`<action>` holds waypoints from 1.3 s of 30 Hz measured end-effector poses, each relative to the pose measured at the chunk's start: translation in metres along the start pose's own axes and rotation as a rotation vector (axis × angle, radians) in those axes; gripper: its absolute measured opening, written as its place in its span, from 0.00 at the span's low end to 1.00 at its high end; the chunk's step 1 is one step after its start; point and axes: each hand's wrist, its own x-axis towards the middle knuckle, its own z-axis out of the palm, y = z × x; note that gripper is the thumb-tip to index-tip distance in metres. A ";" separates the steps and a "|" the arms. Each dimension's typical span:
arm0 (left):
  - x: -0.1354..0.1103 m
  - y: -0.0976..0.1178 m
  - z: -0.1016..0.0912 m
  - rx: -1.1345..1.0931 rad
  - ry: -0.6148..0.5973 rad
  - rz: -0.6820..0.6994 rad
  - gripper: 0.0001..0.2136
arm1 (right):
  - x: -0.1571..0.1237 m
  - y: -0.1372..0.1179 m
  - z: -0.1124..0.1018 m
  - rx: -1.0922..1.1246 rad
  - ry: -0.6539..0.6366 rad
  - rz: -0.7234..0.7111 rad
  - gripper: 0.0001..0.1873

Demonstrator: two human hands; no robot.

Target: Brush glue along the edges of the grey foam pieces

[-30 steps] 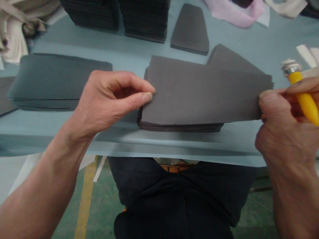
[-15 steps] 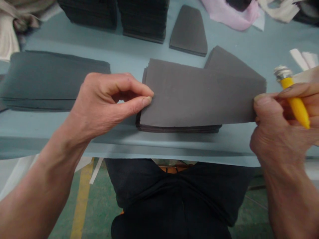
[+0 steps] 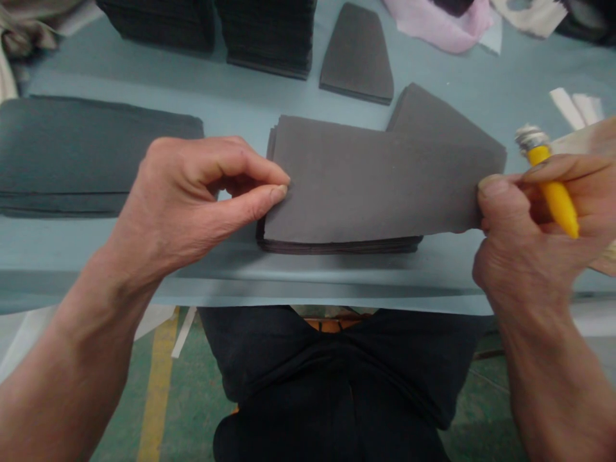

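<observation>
A dark grey fabric piece (image 3: pixel 366 179) lies stretched over a stack of like pieces (image 3: pixel 337 247), its right end reaching past the stack. My left hand (image 3: pixel 206 199) pinches its left edge between thumb and forefinger. At the other end, my right hand (image 3: pixel 534 212) is closed on the piece's right edge with thumb and finger. The same hand also carries a yellow pen (image 3: pixel 553 186) with a whitish wrapped end, slanting across the fingers. Partly under the piece's right end sits another grey stack (image 3: pixel 443 119), set at an angle.
A dark green fabric stack (image 3: pixel 86 157) lies at left. Two tall dark stacks (image 3: pixel 267 38) and a small tapered grey stack (image 3: pixel 359 58) stand farther back. Pink cloth (image 3: pixel 447 25) and white strips (image 3: pixel 572 106) lie towards the right. The table's near edge (image 3: pixel 337 308) runs before my lap.
Both hands keep their grip on the fabric piece. The whole scene has shifted slightly left in view, and the piece's lower right edge now looks a little wavier.
</observation>
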 end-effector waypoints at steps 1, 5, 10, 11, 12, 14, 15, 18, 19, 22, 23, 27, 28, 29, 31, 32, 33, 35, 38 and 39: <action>0.000 0.000 0.000 -0.001 -0.002 0.019 0.07 | 0.000 0.000 0.000 0.000 -0.005 -0.001 0.20; -0.001 0.001 -0.001 0.026 -0.018 0.049 0.06 | 0.001 0.000 0.000 -0.022 -0.002 -0.012 0.19; -0.001 0.001 -0.001 0.050 -0.030 0.077 0.06 | 0.002 0.002 0.001 -0.016 0.012 -0.012 0.18; 0.000 0.001 -0.001 0.053 -0.033 0.087 0.07 | 0.001 0.002 0.002 0.003 0.013 -0.011 0.19; 0.000 0.001 0.000 0.055 -0.037 0.095 0.07 | 0.001 0.003 0.002 0.020 0.012 -0.009 0.19; 0.000 0.000 0.000 0.067 -0.034 0.099 0.07 | 0.001 0.004 0.003 0.034 0.000 -0.008 0.18; 0.000 -0.002 0.000 0.073 -0.032 0.097 0.07 | 0.000 0.004 0.003 0.037 -0.004 -0.010 0.18; 0.000 -0.008 0.000 0.080 -0.013 0.105 0.09 | -0.001 0.003 0.004 0.055 -0.013 -0.016 0.16; 0.000 -0.010 0.001 0.080 -0.003 0.108 0.10 | -0.001 0.002 0.005 0.060 -0.014 -0.014 0.15; 0.000 -0.012 0.000 0.089 0.015 0.087 0.12 | -0.003 -0.002 0.007 0.061 -0.022 -0.006 0.12; 0.000 -0.012 0.000 0.092 0.011 0.074 0.12 | -0.003 -0.003 0.007 0.059 -0.018 -0.005 0.12; 0.000 -0.008 -0.001 0.098 -0.002 0.047 0.10 | -0.003 -0.003 0.008 0.054 -0.015 -0.016 0.12; 0.000 -0.008 -0.001 0.102 -0.002 0.045 0.10 | -0.002 -0.003 0.007 0.047 -0.023 -0.018 0.12; 0.000 -0.008 -0.001 0.109 -0.001 0.040 0.10 | -0.002 -0.002 0.007 0.039 -0.032 -0.020 0.12; -0.001 -0.009 0.000 0.120 0.006 0.038 0.11 | -0.001 -0.001 0.007 0.028 -0.047 -0.029 0.12; -0.001 -0.009 0.000 0.124 0.002 0.039 0.12 | -0.001 0.000 0.007 0.029 -0.049 -0.039 0.13; -0.001 -0.010 0.000 0.126 -0.002 0.039 0.12 | -0.002 0.000 0.007 0.035 -0.045 -0.051 0.13; -0.002 -0.010 0.000 0.129 -0.013 0.039 0.11 | -0.002 0.000 0.008 0.045 -0.034 -0.062 0.12; -0.002 -0.011 0.000 0.124 -0.009 0.031 0.10 | -0.003 -0.001 0.009 0.037 -0.019 -0.055 0.10; -0.002 -0.011 0.000 0.124 -0.006 0.028 0.10 | -0.004 -0.001 0.009 0.030 -0.018 -0.053 0.10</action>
